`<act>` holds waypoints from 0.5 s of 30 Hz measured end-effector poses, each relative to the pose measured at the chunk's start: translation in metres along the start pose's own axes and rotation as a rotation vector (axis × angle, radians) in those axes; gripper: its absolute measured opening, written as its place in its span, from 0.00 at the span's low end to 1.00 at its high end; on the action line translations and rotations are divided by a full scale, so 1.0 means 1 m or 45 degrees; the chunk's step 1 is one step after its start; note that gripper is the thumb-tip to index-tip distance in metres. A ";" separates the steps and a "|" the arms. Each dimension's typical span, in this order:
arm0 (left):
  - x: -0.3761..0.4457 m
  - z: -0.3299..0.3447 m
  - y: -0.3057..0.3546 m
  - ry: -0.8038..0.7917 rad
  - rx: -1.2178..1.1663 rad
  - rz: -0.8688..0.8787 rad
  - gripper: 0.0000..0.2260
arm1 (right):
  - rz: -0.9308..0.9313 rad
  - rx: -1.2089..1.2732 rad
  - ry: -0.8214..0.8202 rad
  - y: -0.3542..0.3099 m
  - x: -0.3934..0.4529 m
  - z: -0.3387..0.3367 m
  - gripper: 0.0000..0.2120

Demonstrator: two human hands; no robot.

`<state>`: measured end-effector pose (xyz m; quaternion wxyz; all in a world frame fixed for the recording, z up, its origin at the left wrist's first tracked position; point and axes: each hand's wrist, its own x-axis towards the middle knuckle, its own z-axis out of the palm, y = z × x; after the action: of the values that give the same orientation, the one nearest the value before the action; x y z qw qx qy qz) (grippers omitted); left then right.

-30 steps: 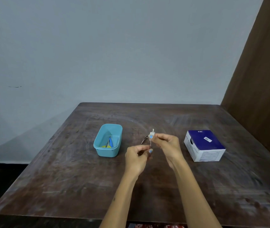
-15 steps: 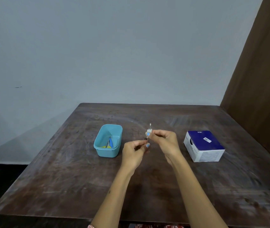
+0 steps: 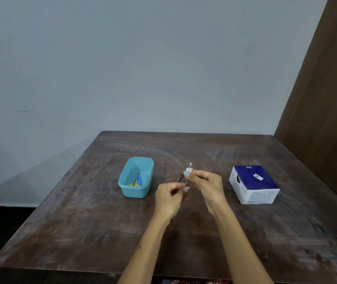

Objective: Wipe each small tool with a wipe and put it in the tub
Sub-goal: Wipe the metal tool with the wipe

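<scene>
Hands meet over the middle of the table (image 3: 93,228), forearms coming up from the near edge. Left hand (image 3: 168,198) pinches the lower end of a thin metal tool (image 3: 186,182) between thumb and fingertips; right hand (image 3: 205,184), a little farther out, has its fingers curled round a small white wipe (image 3: 189,168) folded over the tool's upper part. What kind of tool it is stays too small to tell; a second thin leg seems to splay off to the left. Its long axis stands nearly upright between the two hands, so the wiping stroke probably runs up and down it. Tub (image 3: 136,177) sits on the table just left of the left hand and slightly beyond it, open side up, with a blue-handled tool (image 3: 139,179) and something yellow already inside. Left hand is the nearer one to it, so the drop would likely be a short carry leftward. Box (image 3: 253,184) lies well to the right of the right hand.
</scene>
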<state>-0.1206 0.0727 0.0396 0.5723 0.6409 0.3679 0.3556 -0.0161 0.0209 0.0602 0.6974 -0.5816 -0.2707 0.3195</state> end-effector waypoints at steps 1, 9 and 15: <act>0.000 0.000 -0.001 -0.002 0.005 0.011 0.07 | 0.025 -0.019 -0.026 0.002 -0.002 -0.001 0.01; -0.005 0.000 -0.003 -0.014 -0.012 -0.010 0.07 | -0.003 0.000 0.018 -0.004 0.000 0.000 0.02; -0.002 -0.003 -0.002 -0.044 0.058 0.050 0.08 | 0.046 0.013 -0.054 0.010 -0.012 -0.002 0.01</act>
<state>-0.1246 0.0726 0.0377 0.5567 0.6669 0.3534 0.3469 -0.0233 0.0118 0.0500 0.6886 -0.5759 -0.2733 0.3456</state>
